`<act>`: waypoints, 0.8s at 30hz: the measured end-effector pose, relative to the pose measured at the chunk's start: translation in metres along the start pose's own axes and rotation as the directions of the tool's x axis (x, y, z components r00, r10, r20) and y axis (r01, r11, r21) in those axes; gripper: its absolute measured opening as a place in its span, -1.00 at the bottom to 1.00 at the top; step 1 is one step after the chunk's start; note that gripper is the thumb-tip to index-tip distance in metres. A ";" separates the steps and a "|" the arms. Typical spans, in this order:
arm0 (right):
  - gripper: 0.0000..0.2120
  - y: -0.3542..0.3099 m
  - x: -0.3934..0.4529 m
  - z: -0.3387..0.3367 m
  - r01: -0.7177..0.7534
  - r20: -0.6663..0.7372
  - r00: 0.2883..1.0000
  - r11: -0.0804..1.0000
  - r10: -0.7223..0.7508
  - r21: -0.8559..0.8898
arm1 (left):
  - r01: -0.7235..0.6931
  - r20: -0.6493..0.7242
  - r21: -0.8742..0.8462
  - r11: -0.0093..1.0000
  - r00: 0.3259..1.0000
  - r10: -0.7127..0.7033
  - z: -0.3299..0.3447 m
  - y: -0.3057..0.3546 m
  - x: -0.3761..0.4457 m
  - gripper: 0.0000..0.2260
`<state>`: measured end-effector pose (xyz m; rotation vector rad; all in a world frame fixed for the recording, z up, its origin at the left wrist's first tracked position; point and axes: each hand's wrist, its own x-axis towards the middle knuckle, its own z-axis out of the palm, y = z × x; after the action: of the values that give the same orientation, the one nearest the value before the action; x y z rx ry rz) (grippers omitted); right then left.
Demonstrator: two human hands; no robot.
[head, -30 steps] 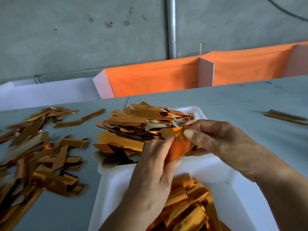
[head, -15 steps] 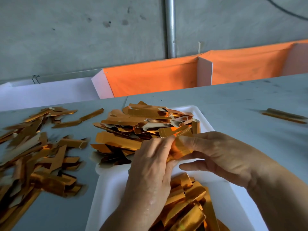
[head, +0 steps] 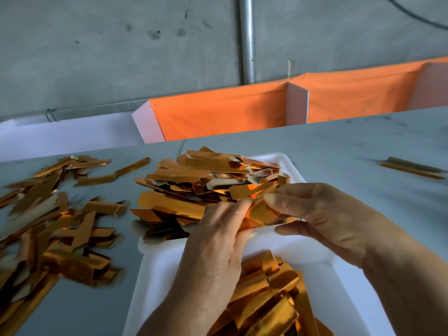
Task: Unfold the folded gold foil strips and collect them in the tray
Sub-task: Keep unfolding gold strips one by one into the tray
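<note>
Fingers (head: 244,209) of both hands are pinched on one folded gold foil strip (head: 261,213) over the white tray (head: 169,275), partly filled, while many strips (head: 48,226) are left on the grey tabletop (head: 351,154).

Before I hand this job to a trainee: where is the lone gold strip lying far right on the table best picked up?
Pinch the lone gold strip across its narrow width near the middle, coming from above. It lies flat, long and thin, apart from the piles, with bare table around it, so fingers probably fit on both long edges.
</note>
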<state>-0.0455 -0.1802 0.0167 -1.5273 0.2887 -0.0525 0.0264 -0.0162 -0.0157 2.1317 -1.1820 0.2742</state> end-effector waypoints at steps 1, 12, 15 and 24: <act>-0.74 0.001 0.001 -0.002 0.011 -0.047 0.999 0.997 -0.014 -0.071 | 0.013 0.038 -0.014 1.000 0.999 -0.013 0.001 0.000 0.000 -0.56; -0.80 -0.001 -0.002 -0.013 0.093 0.027 0.995 0.990 -0.096 0.104 | 0.256 0.308 -0.587 0.768 0.948 -0.080 -0.018 0.007 0.000 -0.68; -0.87 -0.003 -0.002 -0.015 0.064 0.099 0.992 0.995 -0.072 0.082 | 0.287 0.353 -0.609 0.740 0.933 -0.071 -0.021 0.009 0.000 -0.64; -0.89 -0.005 -0.005 -0.014 0.063 0.195 0.978 0.997 -0.070 0.042 | 0.335 0.338 -0.585 0.738 0.928 -0.154 -0.013 0.006 -0.007 -0.67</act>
<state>-0.0527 -0.1928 0.0223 -1.4933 0.0782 0.0404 0.0191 -0.0052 -0.0062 1.7006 -0.9296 -0.5011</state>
